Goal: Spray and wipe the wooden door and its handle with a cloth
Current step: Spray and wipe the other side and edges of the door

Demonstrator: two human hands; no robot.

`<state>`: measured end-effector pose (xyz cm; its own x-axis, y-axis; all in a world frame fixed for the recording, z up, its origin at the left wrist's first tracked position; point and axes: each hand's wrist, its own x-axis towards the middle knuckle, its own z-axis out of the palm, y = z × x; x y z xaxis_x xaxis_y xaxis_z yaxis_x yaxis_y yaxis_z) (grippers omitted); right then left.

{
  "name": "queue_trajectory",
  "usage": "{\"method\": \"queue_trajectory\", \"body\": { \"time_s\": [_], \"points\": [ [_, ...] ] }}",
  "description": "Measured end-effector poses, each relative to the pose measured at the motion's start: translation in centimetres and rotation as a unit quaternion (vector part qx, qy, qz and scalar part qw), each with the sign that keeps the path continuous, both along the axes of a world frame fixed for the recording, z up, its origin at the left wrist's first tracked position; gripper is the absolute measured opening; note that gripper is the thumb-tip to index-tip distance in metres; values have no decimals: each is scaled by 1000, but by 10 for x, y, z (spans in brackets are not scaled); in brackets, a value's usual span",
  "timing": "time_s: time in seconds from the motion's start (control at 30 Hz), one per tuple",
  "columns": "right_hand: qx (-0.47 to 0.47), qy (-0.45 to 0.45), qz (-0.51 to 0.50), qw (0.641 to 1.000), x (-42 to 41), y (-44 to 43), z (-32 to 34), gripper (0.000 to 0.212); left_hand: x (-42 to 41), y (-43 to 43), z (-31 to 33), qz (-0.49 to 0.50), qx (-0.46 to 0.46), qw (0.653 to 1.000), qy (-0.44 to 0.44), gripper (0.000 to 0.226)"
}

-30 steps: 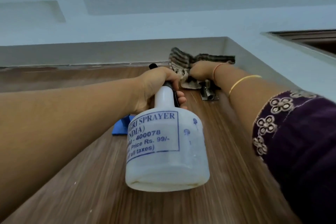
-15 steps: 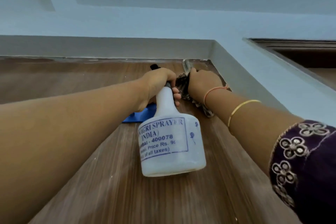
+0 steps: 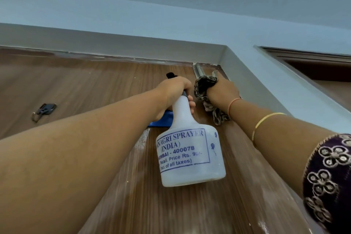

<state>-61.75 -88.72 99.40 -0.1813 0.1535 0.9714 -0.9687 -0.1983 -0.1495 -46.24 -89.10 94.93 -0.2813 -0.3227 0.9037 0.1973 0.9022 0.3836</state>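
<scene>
Wood-grain brown over the whole door, seen from below, with both arms raised toward its top edge. Left grip closed tight round the neck of the white spray bottle, fingers curled under the black head; bottle body hanging down toward the camera, blue label readable. Right grip closed on a bunched dark patterned cloth, pressing it on the door near the top right corner, just below a metal bolt and just beside the pale door frame; loose end of the cloth hanging under the wrist. Both grips very near each other, cloth between them. Behind the bottle neck, a blue piece on the door, partly hidden, not possible to identify. Toward the left edge of the door, well apart, a small dark metal fitting. Pale streaks, wet-looking, on the wood under the left forearm. Door handle not in view.

Step in hand, as a judgement: wiping of the upper right part of the door, sprayer held ready. Probably much left to do, with handle and lower door outside the view. Needed for the next move, most likely: firm flat pressure with the cloth along the grain, care not to catch the fabric on the bolt, then spray on a fresh patch with the nozzle turned away from the face.
</scene>
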Motion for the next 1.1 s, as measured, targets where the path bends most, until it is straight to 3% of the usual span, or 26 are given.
{"method": "queue_trajectory", "body": {
  "time_s": [0.1, 0.3, 0.43, 0.57, 0.63, 0.73, 0.83, 0.93, 1.0, 1.1],
  "points": [
    [-31, -11, 10, 999, 5, 9, 3, 27, -1, 1, 0, 2, 2, 1000, 0, 4],
    [-187, -36, -15, 982, -1, 57, -1, 51, 1, 0, 0, 7, 1, 1000, -14, 4],
    [-124, -6, -85, 989, 0, 50, 0, 53, 1, -2, 2, 10, 4, 1000, -15, 3],
    [55, 102, -148, 982, 4, 19, 5, 35, 0, -1, 3, 27, -7, 999, -22, 5],
    [100, 113, -161, 975, 5, 19, 3, 39, 0, -1, 3, 32, -14, 999, -21, 5],
    [40, 97, -114, 988, 5, 23, 1, 34, 1, -2, 2, 24, -15, 999, -20, 8],
    [-97, 35, -42, 994, 12, 17, -8, 24, 2, -1, 1, 10, -7, 1000, -22, 6],
    [-163, 23, -26, 986, 16, 12, -13, 36, 2, -1, 1, 15, -4, 1000, -19, 4],
    [-147, 33, -33, 988, 16, 10, -9, 36, 1, -1, 2, 24, -10, 999, -18, 6],
    [-33, 36, -57, 997, 13, 1, 7, 40, 1, -2, 3, 29, -18, 999, -16, 10]
  ]
}}
